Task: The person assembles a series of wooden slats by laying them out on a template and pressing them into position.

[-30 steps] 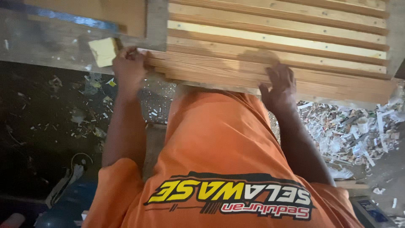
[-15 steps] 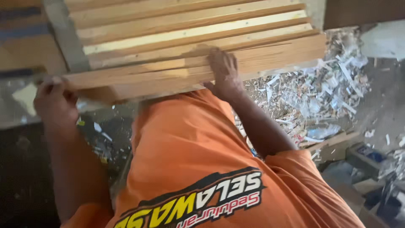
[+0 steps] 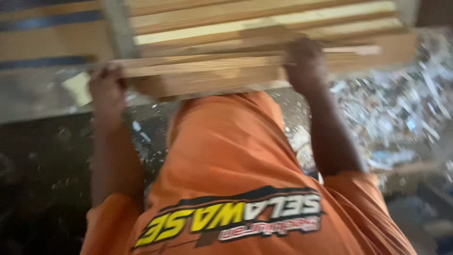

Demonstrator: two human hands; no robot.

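I look down over my orange shirt at a slatted wooden panel (image 3: pixel 245 28) held out in front of me. My left hand (image 3: pixel 106 89) grips the left end of its near rail (image 3: pixel 198 71). Further right, my right hand (image 3: pixel 304 61) clasps the same rail with the fingers over its top. The panel's pale slats run left to right and fill the top of the view. The picture is blurred by motion.
A heap of pale wood shavings and scraps (image 3: pixel 396 108) covers the floor at the right. Dark floor with scattered chips (image 3: pixel 47 165) lies at the left. A grey ledge with a pale block (image 3: pixel 78 87) sits behind my left hand.
The view has swung left and back right. My right hand has shifted along the rail, and both hands keep hold of the panel, which now sits nearer and higher in view.
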